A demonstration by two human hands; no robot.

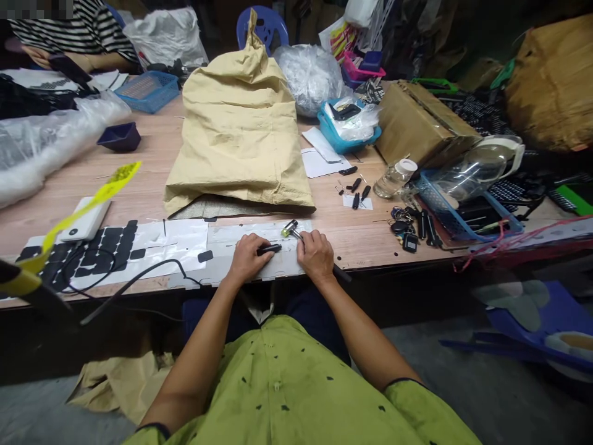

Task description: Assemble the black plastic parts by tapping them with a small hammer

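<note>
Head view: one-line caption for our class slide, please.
Left hand holds a small black piece; right hand grips a hammer.

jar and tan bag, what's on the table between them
In the head view, small black pieces and white paper lie between the jar and tan bag.

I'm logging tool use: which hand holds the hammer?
The right hand: it grips the hammer, whereas the left hand holds a small black piece.
</note>
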